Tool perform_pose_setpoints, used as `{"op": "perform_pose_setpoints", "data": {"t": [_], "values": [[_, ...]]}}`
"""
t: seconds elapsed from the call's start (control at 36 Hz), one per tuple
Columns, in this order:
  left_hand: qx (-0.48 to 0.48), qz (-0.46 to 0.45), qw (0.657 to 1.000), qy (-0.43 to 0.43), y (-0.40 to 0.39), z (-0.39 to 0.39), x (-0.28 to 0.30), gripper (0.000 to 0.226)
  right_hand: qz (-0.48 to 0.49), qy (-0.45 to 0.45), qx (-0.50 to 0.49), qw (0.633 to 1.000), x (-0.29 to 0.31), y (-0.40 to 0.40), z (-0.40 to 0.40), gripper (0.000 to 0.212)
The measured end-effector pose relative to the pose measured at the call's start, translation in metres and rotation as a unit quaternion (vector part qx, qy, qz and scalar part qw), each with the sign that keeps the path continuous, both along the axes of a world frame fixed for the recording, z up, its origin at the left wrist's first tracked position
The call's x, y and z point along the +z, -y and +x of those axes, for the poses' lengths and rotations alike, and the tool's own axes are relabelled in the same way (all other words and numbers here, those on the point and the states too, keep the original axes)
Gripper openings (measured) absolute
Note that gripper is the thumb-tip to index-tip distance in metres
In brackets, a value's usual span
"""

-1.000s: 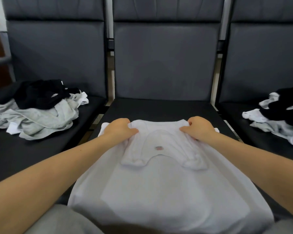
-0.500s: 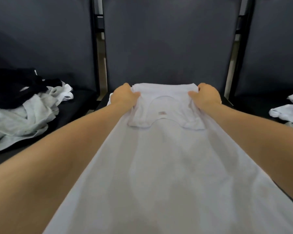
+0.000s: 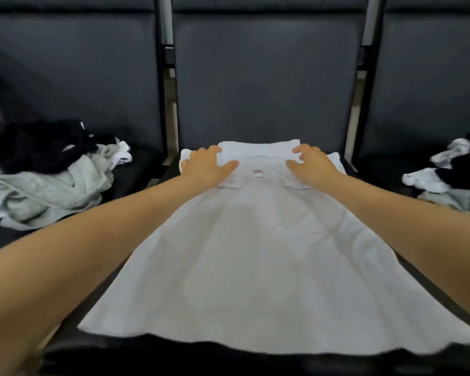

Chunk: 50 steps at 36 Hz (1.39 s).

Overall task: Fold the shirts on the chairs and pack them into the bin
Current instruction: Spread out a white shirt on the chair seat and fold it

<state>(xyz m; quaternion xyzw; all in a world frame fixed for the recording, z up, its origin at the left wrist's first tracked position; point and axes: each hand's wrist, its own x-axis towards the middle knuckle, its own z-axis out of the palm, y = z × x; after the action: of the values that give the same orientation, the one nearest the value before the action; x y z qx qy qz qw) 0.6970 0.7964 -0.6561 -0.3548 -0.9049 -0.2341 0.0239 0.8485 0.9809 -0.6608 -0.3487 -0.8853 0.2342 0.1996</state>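
a white shirt (image 3: 269,253) lies flat on the middle chair (image 3: 266,85). the left hand (image 3: 205,166) and right hand (image 3: 311,164) rest on its collar end at 12 o'clock, fingers spread. piles of clothes (image 3: 52,180) sit at 9 and 3 o'clock.

Three dark chairs (image 3: 266,90): a white shirt (image 3: 255,253) on the middle seat, clothes piles (image 3: 46,175) on both outer seats.

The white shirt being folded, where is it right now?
Head view: the white shirt lies flat on the middle chair seat, between two clothes piles, both hands pressing its collar end.
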Motion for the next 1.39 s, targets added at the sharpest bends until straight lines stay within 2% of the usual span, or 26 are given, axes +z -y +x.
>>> {"op": "perform_pose_setpoints", "data": {"t": [0.14, 0.22, 0.31, 0.47, 0.56, 0.61, 0.67, 0.78, 0.89, 1.03, 1.17, 1.22, 1.31, 1.39], "values": [[-0.120, 0.055, 0.991, 0.027, 0.051, 0.067, 0.015, 0.043, -0.006, -0.028, 0.083, 0.996, 0.011, 0.058, 0.044, 0.031], [-0.196, 0.036, 0.980, 0.003, 0.082, 0.104, 0.016, 0.021, 0.024, -0.008, 0.146, 0.989, 0.011, 0.095, 0.072, 0.021], [-0.271, -0.006, 0.963, -0.012, 0.113, 0.135, 0.013, 0.014, 0.036, 0.028, 0.202, 0.978, 0.011, 0.124, 0.102, 0.015], [-0.331, -0.111, 0.937, 0.020, 0.153, 0.171, 0.010, 0.021, 0.051, 0.115, 0.297, 0.947, 0.016, 0.163, 0.151, 0.017], [-0.357, -0.185, 0.915, -0.031, 0.162, 0.177, 0.005, 0.043, 0.053, 0.170, 0.352, 0.919, 0.016, 0.176, 0.165, 0.022], [-0.372, -0.202, 0.903, -0.073, 0.168, 0.175, -0.002, 0.047, 0.065, 0.208, 0.371, 0.903, 0.016, 0.179, 0.168, 0.030], [-0.379, -0.168, 0.907, -0.068, 0.171, 0.171, -0.007, 0.038, 0.082, 0.216, 0.374, 0.898, 0.016, 0.179, 0.169, 0.034], [-0.348, -0.107, 0.931, -0.016, 0.165, 0.163, -0.008, 0.013, 0.103, 0.185, 0.364, 0.907, 0.012, 0.176, 0.168, 0.017], [-0.274, -0.044, 0.955, 0.102, 0.157, 0.155, -0.006, 0.013, 0.039, 0.171, 0.314, 0.933, 0.012, 0.172, 0.161, 0.007], [-0.225, -0.015, 0.962, 0.152, 0.146, 0.148, -0.010, 0.016, -0.048, 0.173, 0.284, 0.942, 0.008, 0.164, 0.150, 0.016], [-0.216, -0.023, 0.967, 0.132, 0.141, 0.144, -0.018, 0.017, -0.061, 0.134, 0.303, 0.941, 0.002, 0.164, 0.147, 0.022], [-0.223, -0.020, 0.969, 0.101, 0.140, 0.143, -0.020, 0.016, -0.038, 0.144, 0.317, 0.937, 0.000, 0.165, 0.147, 0.018], [-0.243, -0.034, 0.967, 0.065, 0.140, 0.140, -0.023, 0.019, 0.015, 0.177, 0.329, 0.927, 0.000, 0.165, 0.146, 0.028], [-0.272, -0.079, 0.959, 0.018, 0.140, 0.137, -0.022, 0.021, 0.050, 0.156, 0.330, 0.930, 0.000, 0.164, 0.144, 0.014]]}}
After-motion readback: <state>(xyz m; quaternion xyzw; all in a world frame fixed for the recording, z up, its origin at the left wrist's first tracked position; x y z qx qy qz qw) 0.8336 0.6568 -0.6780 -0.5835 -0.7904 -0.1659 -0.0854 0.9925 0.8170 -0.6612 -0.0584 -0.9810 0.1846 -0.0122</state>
